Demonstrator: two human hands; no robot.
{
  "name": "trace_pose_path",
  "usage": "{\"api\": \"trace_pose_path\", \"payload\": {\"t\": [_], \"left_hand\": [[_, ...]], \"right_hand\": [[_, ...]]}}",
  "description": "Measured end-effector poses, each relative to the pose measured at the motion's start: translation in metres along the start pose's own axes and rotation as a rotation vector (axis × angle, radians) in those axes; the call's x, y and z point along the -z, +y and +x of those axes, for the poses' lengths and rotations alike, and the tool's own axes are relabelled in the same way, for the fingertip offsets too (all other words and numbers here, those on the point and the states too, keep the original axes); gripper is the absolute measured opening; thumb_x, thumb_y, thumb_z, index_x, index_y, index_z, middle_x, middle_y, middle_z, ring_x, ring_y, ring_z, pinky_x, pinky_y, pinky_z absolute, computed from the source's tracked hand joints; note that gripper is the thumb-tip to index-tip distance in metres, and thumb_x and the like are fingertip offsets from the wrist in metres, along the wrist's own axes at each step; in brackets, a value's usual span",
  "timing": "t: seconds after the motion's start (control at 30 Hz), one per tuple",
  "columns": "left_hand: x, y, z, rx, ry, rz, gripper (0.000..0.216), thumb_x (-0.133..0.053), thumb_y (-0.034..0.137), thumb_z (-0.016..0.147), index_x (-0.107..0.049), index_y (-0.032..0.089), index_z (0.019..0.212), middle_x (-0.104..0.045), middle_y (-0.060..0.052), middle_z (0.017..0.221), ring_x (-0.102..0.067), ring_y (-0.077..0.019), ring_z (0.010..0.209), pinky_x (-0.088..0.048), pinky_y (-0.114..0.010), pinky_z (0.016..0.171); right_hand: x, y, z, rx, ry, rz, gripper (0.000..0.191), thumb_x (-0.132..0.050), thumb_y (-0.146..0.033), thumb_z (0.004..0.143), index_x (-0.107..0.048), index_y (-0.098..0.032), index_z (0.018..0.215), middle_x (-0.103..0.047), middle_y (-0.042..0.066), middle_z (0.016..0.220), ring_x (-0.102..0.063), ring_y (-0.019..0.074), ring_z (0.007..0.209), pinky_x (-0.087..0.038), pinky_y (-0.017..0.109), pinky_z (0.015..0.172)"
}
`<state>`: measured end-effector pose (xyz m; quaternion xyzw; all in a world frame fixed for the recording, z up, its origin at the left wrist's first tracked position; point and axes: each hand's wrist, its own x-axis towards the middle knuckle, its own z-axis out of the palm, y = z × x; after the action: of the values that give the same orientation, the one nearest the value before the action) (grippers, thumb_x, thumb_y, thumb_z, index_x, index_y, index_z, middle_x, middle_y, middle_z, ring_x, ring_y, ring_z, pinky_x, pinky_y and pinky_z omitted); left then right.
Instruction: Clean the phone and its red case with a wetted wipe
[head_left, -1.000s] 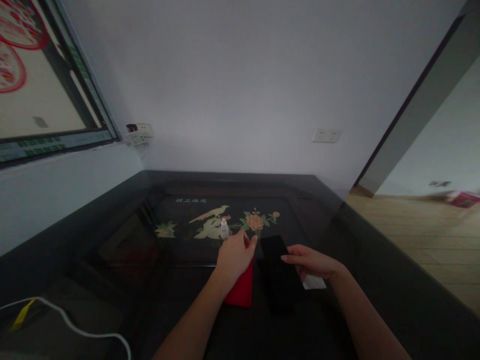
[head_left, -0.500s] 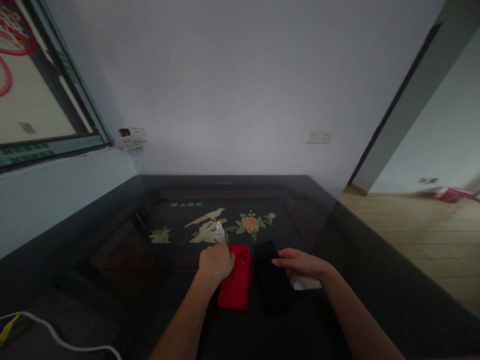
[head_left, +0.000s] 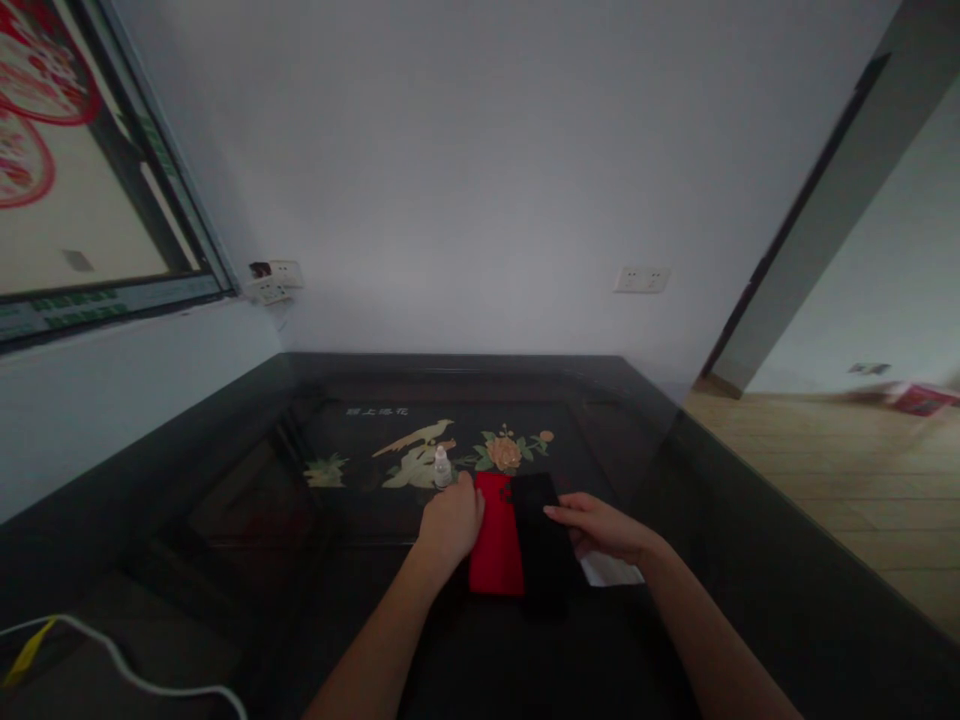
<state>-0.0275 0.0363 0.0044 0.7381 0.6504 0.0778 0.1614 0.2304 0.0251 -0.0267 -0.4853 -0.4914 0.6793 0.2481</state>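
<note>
Left hand [head_left: 451,520]: half-curled, back of the hand towards the camera, fingers pressed against the left long edge of the red phone [head_left: 495,538]. Fingertips are hidden, so I cannot tell whether it actually grips or only pushes.

Right hand [head_left: 602,527]: mostly open, fingers stretched out fairly flat, tips resting on the right side of the black phone [head_left: 541,545]. Nothing clamped in it.

Phones: both lie flat on the dark table [head_left: 720,560], long sides parallel, short ends pointing away from me. The red one is on the left and the black one on the right. They touch along the middle seam, and the black one looks to overlap the red one's right edge slightly. Both sit between my two hands, just in front of the inlaid bird-and-flower panel [head_left: 427,450].

Nearby:
- small white bottle [head_left: 442,467], upright, just beyond my left hand, on the panel
- white slip of paper [head_left: 613,571], flat, partly under my right wrist
- white cable [head_left: 142,680] with a yellow tag [head_left: 26,655], near-left corner, well apart from the phones

Background: wall socket [head_left: 641,279] above the far edge of the table, more sockets [head_left: 274,281] by the window frame on the left, an open doorway with a wooden floor [head_left: 847,470] on the right.
</note>
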Motion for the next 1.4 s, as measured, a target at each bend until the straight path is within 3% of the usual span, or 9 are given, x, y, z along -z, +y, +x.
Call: {"api": "trace_pose_path", "payload": {"t": [0.13,0.3,0.57,0.7,0.93,1.03,1.23,1.4], "left_hand": [[-0.014,-0.001,0.008,-0.105,-0.009,-0.247,0.022,-0.04,0.03,0.101,-0.057,0.016,0.102,-0.073,-0.017,0.099,-0.072,-0.0262,0.092,-0.051,-0.033,0.081],[-0.039,-0.004,0.018,-0.075,-0.144,-0.711,0.025,-0.036,0.04,0.103,-0.05,0.019,0.106,-0.07,-0.011,0.091,-0.068,-0.0194,0.063,-0.05,-0.028,0.057],[-0.061,0.001,0.027,-0.062,-0.014,-1.042,0.03,-0.051,0.051,0.097,-0.053,0.021,0.098,-0.065,-0.003,0.079,-0.062,-0.0185,0.067,-0.047,-0.028,0.063],[-0.062,0.008,0.025,-0.051,-0.045,-1.156,0.03,-0.054,0.049,0.094,-0.057,0.02,0.098,-0.065,-0.002,0.079,-0.061,-0.0192,0.075,-0.047,-0.029,0.071],[-0.06,0.011,0.02,-0.046,-0.088,-1.233,0.026,-0.053,0.045,0.096,-0.06,0.02,0.095,-0.061,-0.001,0.077,-0.058,-0.0166,0.076,-0.047,-0.027,0.074],[-0.061,0.01,0.02,-0.018,-0.084,-1.267,0.026,-0.053,0.045,0.096,-0.06,0.02,0.094,-0.059,0.001,0.076,-0.056,-0.0148,0.072,-0.046,-0.025,0.072],[-0.061,0.011,0.023,0.02,-0.066,-1.303,0.034,-0.054,0.053,0.095,-0.059,0.019,0.097,-0.058,0.0,0.075,-0.054,-0.0141,0.067,-0.046,-0.025,0.066],[-0.059,0.011,0.021,0.014,-0.061,-1.313,0.039,-0.054,0.056,0.094,-0.06,0.019,0.101,-0.06,-0.001,0.076,-0.056,-0.0151,0.069,-0.046,-0.025,0.065]], "right_hand": [[-0.001,0.001,0.003,0.051,0.012,0.018,0.046,-0.074,-0.057,0.084,-0.065,-0.017,0.104,-0.073,0.002,0.082,-0.071,0.0141,0.068,-0.053,0.021,0.055],[-0.005,-0.003,0.003,0.097,0.002,-0.009,0.046,-0.071,-0.058,0.087,-0.064,-0.017,0.108,-0.074,0.005,0.09,-0.073,0.016,0.073,-0.055,0.024,0.061],[-0.01,-0.007,0.001,0.128,0.047,-0.036,0.046,-0.071,-0.057,0.087,-0.067,-0.017,0.109,-0.075,0.005,0.087,-0.071,0.0156,0.072,-0.054,0.024,0.061],[-0.011,-0.009,0.0,0.147,0.062,-0.048,0.046,-0.071,-0.057,0.087,-0.068,-0.017,0.107,-0.075,0.006,0.089,-0.072,0.0166,0.075,-0.054,0.025,0.063],[-0.011,-0.012,-0.004,0.202,-0.041,-0.045,0.045,-0.078,-0.052,0.083,-0.069,-0.017,0.109,-0.076,0.008,0.1,-0.073,0.0198,0.093,-0.056,0.032,0.084],[-0.012,-0.013,-0.005,0.19,0.007,-0.087,0.041,-0.08,-0.051,0.081,-0.071,-0.016,0.1,-0.076,0.007,0.1,-0.071,0.019,0.093,-0.056,0.029,0.08],[-0.01,-0.011,0.003,0.172,0.242,-0.139,0.049,-0.088,-0.051,0.069,-0.073,-0.017,0.101,-0.076,0.008,0.098,-0.07,0.0188,0.086,-0.055,0.024,0.066],[-0.008,-0.009,0.005,0.217,0.293,-0.238,0.045,-0.086,-0.053,0.07,-0.072,-0.018,0.095,-0.075,0.006,0.088,-0.067,0.016,0.076,-0.049,0.021,0.056]]}}
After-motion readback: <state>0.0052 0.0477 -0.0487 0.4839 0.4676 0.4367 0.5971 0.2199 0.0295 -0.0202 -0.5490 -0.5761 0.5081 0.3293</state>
